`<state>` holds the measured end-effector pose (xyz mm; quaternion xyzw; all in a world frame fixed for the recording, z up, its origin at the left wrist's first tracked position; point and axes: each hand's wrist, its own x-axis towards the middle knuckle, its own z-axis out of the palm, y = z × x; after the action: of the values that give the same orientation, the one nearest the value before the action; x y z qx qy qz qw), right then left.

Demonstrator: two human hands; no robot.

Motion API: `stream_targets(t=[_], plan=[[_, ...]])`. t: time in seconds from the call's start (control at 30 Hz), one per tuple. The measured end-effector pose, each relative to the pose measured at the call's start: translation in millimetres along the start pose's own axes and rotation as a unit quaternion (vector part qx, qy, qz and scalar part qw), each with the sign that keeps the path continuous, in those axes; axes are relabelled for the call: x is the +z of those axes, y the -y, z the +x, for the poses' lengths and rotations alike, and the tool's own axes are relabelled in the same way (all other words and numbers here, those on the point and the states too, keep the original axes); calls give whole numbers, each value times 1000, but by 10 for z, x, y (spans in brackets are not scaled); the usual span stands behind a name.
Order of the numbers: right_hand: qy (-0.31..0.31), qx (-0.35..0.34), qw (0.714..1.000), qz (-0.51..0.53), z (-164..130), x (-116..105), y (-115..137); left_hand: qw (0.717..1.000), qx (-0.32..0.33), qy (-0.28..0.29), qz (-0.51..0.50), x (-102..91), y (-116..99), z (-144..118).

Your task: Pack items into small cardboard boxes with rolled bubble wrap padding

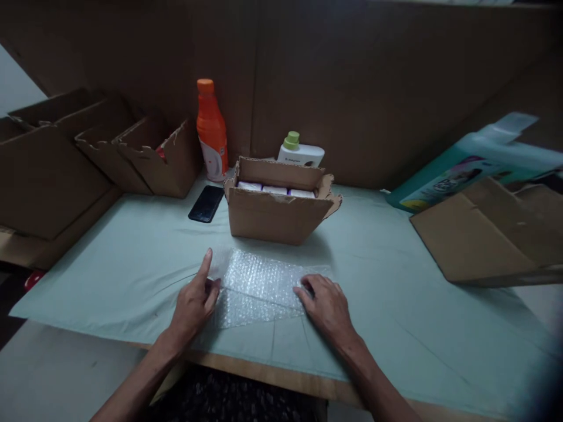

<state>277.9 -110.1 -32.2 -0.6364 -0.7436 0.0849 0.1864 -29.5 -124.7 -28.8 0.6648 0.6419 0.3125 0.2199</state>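
While both hands press down on it, the sheet of bubble wrap (259, 287) lies flat on the pale green cloth of the table (396, 305), near the front edge and just in front of the open cardboard box (278, 206). The left hand (194, 302) rests on the sheet's left end, its grip loose: fingers curled against the edge, forefinger stretched forward and slightly up, nothing clasped. The right hand (328, 305) lies palm down on the right end, fingers spread flat on the plastic, its grip open and closed around nothing.

By the look of it, the step in hand is spreading and smoothing the sheet so that it lies square. Any next move would call for a light pull outward at both ends, since the plastic creases easily and the cloth beneath already shows wrinkles.

Its long axis runs left to right across the table, roughly parallel to the front edge, tilting a little so that the right end sits slightly nearer the person. Along the middle it looks folded or doubled, though that is hard to tell.

Inside the box, white packs (275, 189) stand in a row. Behind it are an orange bottle (212, 132) and a white bottle with a green cap (299, 152); a black phone (206, 203) lies to the left.
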Motion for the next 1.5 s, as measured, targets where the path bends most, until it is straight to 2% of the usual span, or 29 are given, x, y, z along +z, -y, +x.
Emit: stream_targets(t=[0.13,0.23,0.33,0.47,0.6,0.67,0.73,0.8,0.87,0.9,0.97,1.03,1.07,1.1,1.13,1.2,1.27,1.33,1.43,1.5], plan=[[-18,-42,999,8,-5,56,11,999,35,28,-3,-62,6,50],[-27,-20,999,23,-17,45,-5,995,8,94,-42,-139,-7,177],[9,-5,999,40,22,17,45,989,-13,136,-55,-175,-17,300],[53,0,982,181,98,-22,164,989,-22,131,-57,-179,-17,341],[77,87,930,349,106,-35,174,989,-39,117,-81,-166,30,311],[93,109,921,362,94,-27,173,987,-61,113,-95,-138,66,299],[106,82,932,338,82,-44,204,987,-68,109,-92,-117,80,275],[119,-9,943,311,75,-139,260,994,-24,78,-67,-148,39,225],[98,-123,945,286,89,-353,317,997,77,7,-25,-265,-84,169],[61,-168,946,271,115,-504,339,990,136,-43,3,-353,-178,158],[-70,-209,948,230,241,-857,371,954,247,-157,67,-557,-418,222],[-214,-211,937,179,499,-1202,392,903,331,-248,118,-738,-679,452],[-260,-206,930,159,677,-1343,399,882,364,-270,128,-801,-796,628],[-273,-198,930,147,879,-1453,401,874,388,-266,124,-841,-897,831],[-257,-186,938,142,1092,-1531,395,892,374,-218,126,-859,-977,1045],[-155,-152,966,142,1499,-1602,353,932,307,-112,159,-848,-1079,1442],[-61,-122,982,130,1806,-1603,275,951,243,-36,188,-815,-1120,1723],[-5,-106,991,88,1977,-1586,194,952,224,5,208,-800,-1132,1875],[75,-73,994,-24,2060,-1583,154,938,241,55,244,-840,-1170,2001],[136,-55,984,-97,2087,-1598,207,926,239,133,260,-894,-1225,2096]])
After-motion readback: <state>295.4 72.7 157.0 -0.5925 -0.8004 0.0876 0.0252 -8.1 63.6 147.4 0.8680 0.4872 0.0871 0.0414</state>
